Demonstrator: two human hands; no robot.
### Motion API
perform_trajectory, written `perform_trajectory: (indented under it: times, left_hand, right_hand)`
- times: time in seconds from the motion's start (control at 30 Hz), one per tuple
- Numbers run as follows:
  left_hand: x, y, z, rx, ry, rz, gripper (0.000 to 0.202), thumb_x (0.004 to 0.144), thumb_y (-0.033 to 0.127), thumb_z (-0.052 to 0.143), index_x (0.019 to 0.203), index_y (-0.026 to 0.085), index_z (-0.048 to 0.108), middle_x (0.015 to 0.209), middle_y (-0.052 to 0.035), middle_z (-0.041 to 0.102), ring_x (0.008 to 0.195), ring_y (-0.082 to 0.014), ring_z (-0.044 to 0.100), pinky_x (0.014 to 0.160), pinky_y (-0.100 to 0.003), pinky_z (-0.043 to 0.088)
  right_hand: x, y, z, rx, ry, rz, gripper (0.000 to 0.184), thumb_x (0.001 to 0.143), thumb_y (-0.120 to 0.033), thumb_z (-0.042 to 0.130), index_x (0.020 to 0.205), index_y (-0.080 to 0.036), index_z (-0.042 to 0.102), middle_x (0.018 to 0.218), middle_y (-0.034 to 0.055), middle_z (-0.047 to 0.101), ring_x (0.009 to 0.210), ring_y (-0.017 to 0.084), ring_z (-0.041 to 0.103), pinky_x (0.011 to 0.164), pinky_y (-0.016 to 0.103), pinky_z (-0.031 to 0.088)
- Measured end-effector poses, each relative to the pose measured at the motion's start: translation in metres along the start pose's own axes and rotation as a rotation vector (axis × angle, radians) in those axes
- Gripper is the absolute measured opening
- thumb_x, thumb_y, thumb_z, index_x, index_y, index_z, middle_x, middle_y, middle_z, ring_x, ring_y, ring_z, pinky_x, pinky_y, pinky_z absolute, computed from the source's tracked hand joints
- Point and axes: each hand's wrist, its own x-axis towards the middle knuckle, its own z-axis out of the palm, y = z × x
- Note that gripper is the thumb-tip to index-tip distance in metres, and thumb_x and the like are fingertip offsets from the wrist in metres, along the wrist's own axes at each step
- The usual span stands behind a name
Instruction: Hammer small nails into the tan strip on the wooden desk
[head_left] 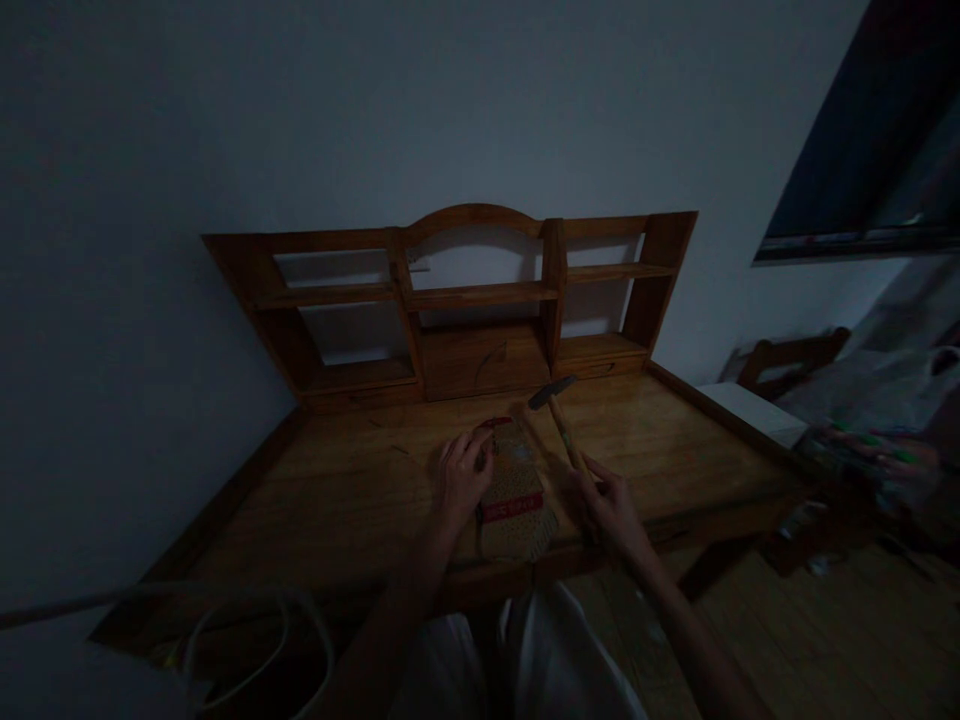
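One hammer (566,432) was gripped in the right hand (609,507); the left hand (463,475), hold unclear, was at a block (510,535); aiming seemed underway, needing steadiness.

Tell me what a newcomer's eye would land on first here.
Probably the hammer, held in the right hand over the wooden desk. To its left, the left hand is at a patterned block with a red band. An arched shelf stands along the desk's back edge.
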Motion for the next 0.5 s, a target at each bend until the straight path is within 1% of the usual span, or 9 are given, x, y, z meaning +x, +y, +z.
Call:
perform_trajectory:
  times: [0.07, 0.13, 0.17, 0.2, 0.27, 0.3, 0.37, 0.5]
  left_hand:
    - [0.001, -0.001, 0.001, -0.011, -0.005, -0.009, 0.023, 0.09, 0.035, 0.052, 0.1, 0.024, 0.07, 0.09, -0.0054, 0.062, 0.088, -0.0184, 0.056, 0.082, -0.03, 0.041]
    - [0.001, -0.002, 0.003, -0.012, -0.039, 0.004, 0.021, 0.089, 0.037, 0.054, 0.091, 0.024, 0.071, 0.088, -0.0044, 0.062, 0.085, -0.0177, 0.056, 0.081, -0.03, 0.041]
    - [0.001, -0.002, 0.004, -0.005, -0.057, 0.013, 0.02, 0.089, 0.037, 0.054, 0.089, 0.024, 0.071, 0.087, -0.004, 0.062, 0.084, -0.0175, 0.056, 0.081, -0.03, 0.041]
    - [0.001, -0.003, 0.005, 0.006, -0.073, 0.022, 0.02, 0.089, 0.036, 0.054, 0.088, 0.025, 0.071, 0.085, -0.0037, 0.062, 0.084, -0.0175, 0.056, 0.08, -0.03, 0.04]
    - [0.001, -0.003, 0.006, 0.032, -0.095, 0.034, 0.019, 0.09, 0.035, 0.054, 0.089, 0.025, 0.07, 0.084, -0.0036, 0.061, 0.083, -0.018, 0.056, 0.079, -0.031, 0.04]
    - [0.001, -0.003, 0.006, 0.043, -0.101, 0.036, 0.02, 0.09, 0.035, 0.053, 0.089, 0.025, 0.07, 0.084, -0.0037, 0.062, 0.083, -0.0183, 0.056, 0.079, -0.032, 0.04]
    - [0.001, -0.003, 0.006, 0.06, -0.105, 0.036, 0.02, 0.09, 0.035, 0.053, 0.09, 0.024, 0.07, 0.086, -0.0038, 0.062, 0.084, -0.0186, 0.056, 0.079, -0.032, 0.04]
    - [0.001, -0.002, 0.006, 0.072, -0.119, 0.031, 0.017, 0.089, 0.033, 0.054, 0.092, 0.024, 0.069, 0.088, -0.0033, 0.062, 0.085, -0.0179, 0.056, 0.079, -0.032, 0.04]
  right_hand:
    - [-0.009, -0.006, 0.0, -0.07, 0.016, -0.037, 0.061, 0.085, -0.054, 0.053, 0.129, -0.013, 0.057, 0.049, -0.0033, 0.053, 0.038, 0.009, 0.045, 0.034, 0.017, 0.031]
    - [-0.019, -0.012, 0.0, -0.149, 0.028, -0.083, 0.059, 0.086, -0.051, 0.052, 0.131, -0.013, 0.056, 0.061, 0.0023, 0.065, 0.049, 0.015, 0.058, 0.042, 0.022, 0.043]
    - [-0.023, -0.015, 0.001, -0.193, 0.033, -0.118, 0.057, 0.087, -0.049, 0.052, 0.131, -0.014, 0.057, 0.073, 0.0058, 0.07, 0.061, 0.019, 0.064, 0.05, 0.025, 0.05]
    - [-0.026, -0.017, 0.001, -0.236, 0.028, -0.152, 0.054, 0.088, -0.048, 0.052, 0.131, -0.016, 0.057, 0.088, 0.0086, 0.073, 0.075, 0.023, 0.068, 0.062, 0.029, 0.054]
    - [-0.03, -0.02, 0.004, -0.31, -0.01, -0.203, 0.051, 0.089, -0.046, 0.051, 0.132, -0.019, 0.056, 0.112, 0.0106, 0.07, 0.098, 0.027, 0.066, 0.081, 0.036, 0.053]
    - [-0.032, -0.021, 0.005, -0.339, -0.035, -0.216, 0.051, 0.089, -0.045, 0.051, 0.134, -0.02, 0.054, 0.118, 0.0108, 0.067, 0.103, 0.028, 0.065, 0.086, 0.037, 0.052]
    - [-0.034, -0.022, 0.009, -0.389, -0.076, -0.228, 0.052, 0.09, -0.045, 0.051, 0.136, -0.021, 0.051, 0.118, 0.0117, 0.067, 0.103, 0.029, 0.065, 0.087, 0.039, 0.051]
    - [-0.041, -0.025, 0.015, -0.456, -0.1, -0.256, 0.053, 0.091, -0.043, 0.048, 0.138, -0.02, 0.049, 0.11, 0.0139, 0.07, 0.094, 0.031, 0.069, 0.079, 0.038, 0.054]
